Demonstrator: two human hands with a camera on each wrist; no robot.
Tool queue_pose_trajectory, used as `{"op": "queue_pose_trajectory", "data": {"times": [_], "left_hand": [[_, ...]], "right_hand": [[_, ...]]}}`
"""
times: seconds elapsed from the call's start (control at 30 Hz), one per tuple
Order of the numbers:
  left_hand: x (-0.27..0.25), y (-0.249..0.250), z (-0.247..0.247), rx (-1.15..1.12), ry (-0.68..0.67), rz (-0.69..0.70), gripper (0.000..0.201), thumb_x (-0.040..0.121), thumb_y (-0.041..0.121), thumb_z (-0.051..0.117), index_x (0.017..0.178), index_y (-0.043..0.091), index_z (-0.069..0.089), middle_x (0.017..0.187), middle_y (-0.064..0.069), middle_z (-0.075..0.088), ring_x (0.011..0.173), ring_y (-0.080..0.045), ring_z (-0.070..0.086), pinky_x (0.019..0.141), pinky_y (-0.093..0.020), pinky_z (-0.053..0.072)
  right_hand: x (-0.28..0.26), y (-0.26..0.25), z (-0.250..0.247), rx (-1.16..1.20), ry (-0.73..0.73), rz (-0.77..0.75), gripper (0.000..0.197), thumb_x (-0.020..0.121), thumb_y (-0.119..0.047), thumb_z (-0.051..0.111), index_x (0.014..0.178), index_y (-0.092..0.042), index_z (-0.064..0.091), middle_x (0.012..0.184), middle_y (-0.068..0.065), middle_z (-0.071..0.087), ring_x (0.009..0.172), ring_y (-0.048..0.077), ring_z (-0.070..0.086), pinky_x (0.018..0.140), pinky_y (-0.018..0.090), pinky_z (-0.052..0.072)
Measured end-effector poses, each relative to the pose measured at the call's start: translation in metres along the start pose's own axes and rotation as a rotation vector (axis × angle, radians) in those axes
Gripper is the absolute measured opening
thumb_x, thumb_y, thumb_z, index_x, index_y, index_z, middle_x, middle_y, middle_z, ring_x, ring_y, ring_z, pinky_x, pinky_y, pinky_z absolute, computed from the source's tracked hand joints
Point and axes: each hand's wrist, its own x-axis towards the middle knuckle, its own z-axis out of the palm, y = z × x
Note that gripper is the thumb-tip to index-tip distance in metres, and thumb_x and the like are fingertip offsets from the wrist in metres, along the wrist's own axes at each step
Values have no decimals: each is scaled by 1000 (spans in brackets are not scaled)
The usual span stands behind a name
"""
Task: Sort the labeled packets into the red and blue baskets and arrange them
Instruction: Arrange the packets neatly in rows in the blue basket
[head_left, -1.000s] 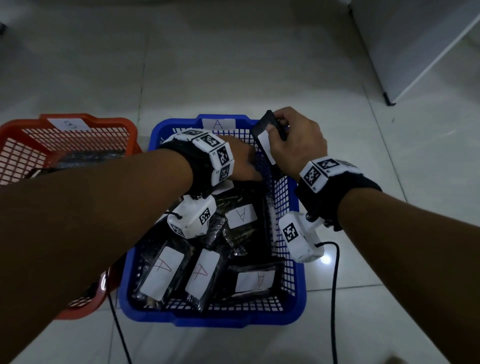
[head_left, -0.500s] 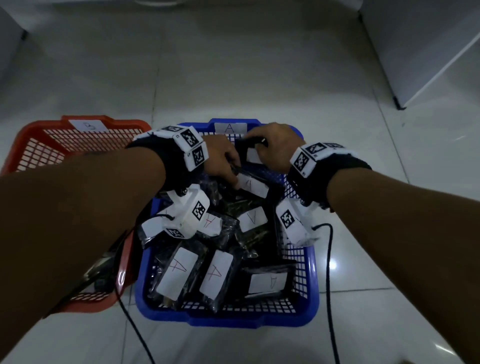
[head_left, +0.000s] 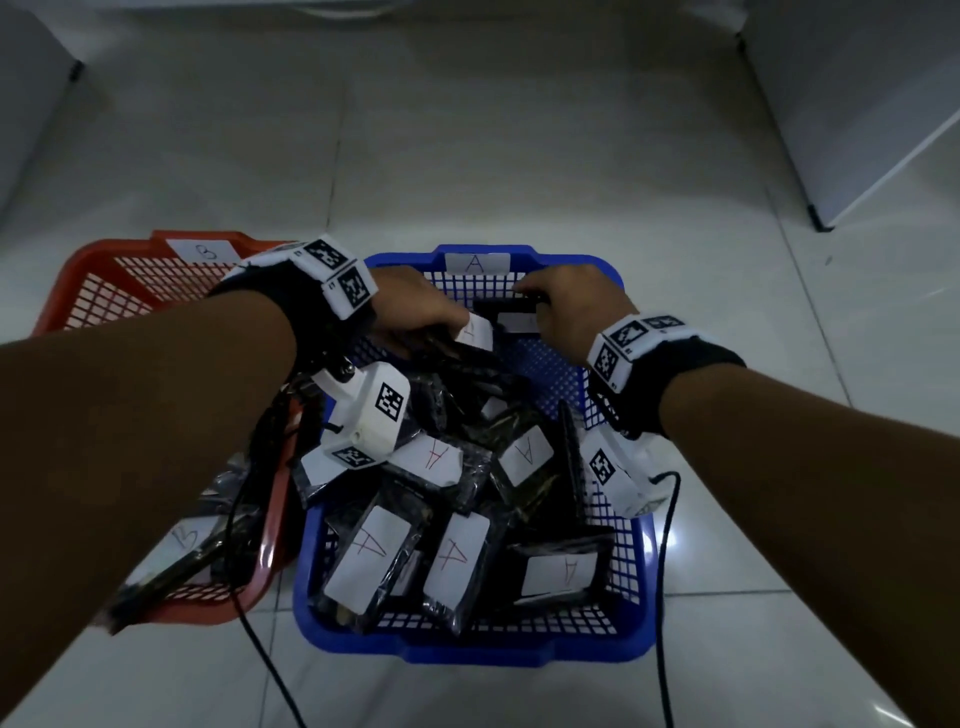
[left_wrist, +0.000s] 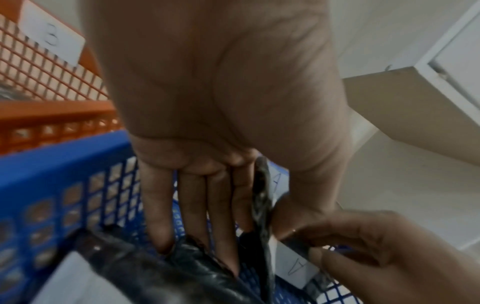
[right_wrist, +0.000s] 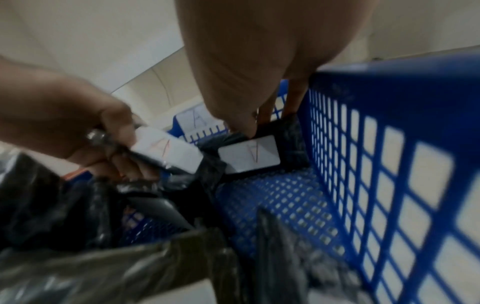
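Note:
The blue basket (head_left: 467, 652), tagged A, holds several black packets with white A labels. My left hand (head_left: 415, 306) is inside its far end. Thumb and index finger pinch one A packet (head_left: 475, 331) by its edge (left_wrist: 261, 205). My right hand (head_left: 566, 306) holds another A packet (head_left: 515, 320) upright against the far wall, thumb in front and fingers behind (right_wrist: 250, 158). The red basket (head_left: 104, 265), tagged B, stands to the left with B packets (head_left: 182, 540) in it.
The baskets stand side by side on a pale tiled floor (head_left: 519, 156). A white cabinet (head_left: 857, 104) stands at the back right. Black cables (head_left: 662, 597) run from the wrist cameras past the blue basket's near corners.
My right hand brought its packet down from above the rim to the far wall inside the blue basket. The left hand shifted to the far end and now pinches an A packet.

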Motion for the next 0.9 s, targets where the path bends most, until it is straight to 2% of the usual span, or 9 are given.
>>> {"op": "queue_pose_trajectory", "data": {"times": [0.07, 0.13, 0.27, 0.4, 0.5, 0.57, 0.67, 0.8, 0.9], "left_hand": [[-3, -2, 0, -141, -25, -37, 18, 87, 24, 56, 93, 13, 69, 79, 5, 74, 82, -14, 66, 82, -30, 53], [-3, -3, 0, -180, -29, -43, 22, 91, 23, 53, 103, 14, 67, 88, 1, 76, 95, -15, 68, 89, -32, 51], [-3, -8, 1, -147, -15, -13, 20, 92, 16, 52, 108, 13, 64, 83, 3, 76, 84, -11, 70, 78, -26, 53], [-7, -11, 0, -61, 40, 27, 9, 92, 16, 57, 90, 20, 65, 78, 6, 73, 71, -10, 66, 68, -22, 53], [-3, -16, 1, -147, 25, -14, 13, 93, 12, 53, 97, 15, 65, 88, 0, 75, 84, -17, 68, 80, -30, 55], [1, -20, 2, -250, 20, -78, 18, 93, 11, 48, 103, 10, 63, 92, -1, 76, 90, -18, 66, 89, -36, 53], [3, -22, 2, -340, 27, -128, 14, 91, 10, 44, 96, 6, 57, 93, -6, 75, 88, -22, 69, 88, -37, 54], [6, -24, 6, -165, 75, -62, 6, 91, 13, 56, 88, 11, 60, 92, -2, 70, 69, -15, 61, 67, -28, 51], [5, -26, 9, 99, 26, 62, 17, 85, 34, 69, 97, 22, 71, 95, 8, 66, 84, -10, 60, 75, -24, 47]], "right_hand": [[0, 0, 4, -20, -3, 12, 39, 90, -4, 53, 120, -25, 65, 116, 8, 67, 102, 29, 63, 87, 41, 54], [2, -2, 3, -11, -22, 14, 36, 91, -6, 54, 120, -25, 64, 115, 7, 67, 99, 29, 63, 84, 40, 54], [5, -7, -4, -3, -62, -3, 33, 93, -13, 53, 123, -23, 63, 122, 7, 64, 108, 29, 60, 89, 39, 52], [1, -11, 3, -52, -24, 12, 40, 91, -6, 53, 122, -27, 65, 118, 7, 66, 104, 28, 62, 88, 40, 54], [-5, -12, 6, 2, 51, -1, 38, 90, -8, 51, 122, -23, 65, 118, 10, 66, 106, 31, 61, 90, 43, 53], [-7, -14, 6, -75, -31, 2, 33, 91, -19, 52, 122, -21, 65, 118, 10, 64, 106, 32, 61, 89, 41, 53], [-6, -18, 8, -176, -117, 12, 34, 89, -25, 54, 121, -22, 64, 117, 10, 64, 102, 33, 63, 84, 40, 54], [-2, -25, 9, 97, -101, 3, 28, 90, -23, 49, 107, -19, 71, 98, 8, 71, 87, 28, 65, 80, 41, 57], [1, -25, 14, 123, -133, 24, 27, 90, -36, 62, 109, -18, 70, 99, 3, 69, 92, 22, 64, 81, 31, 52]]}}
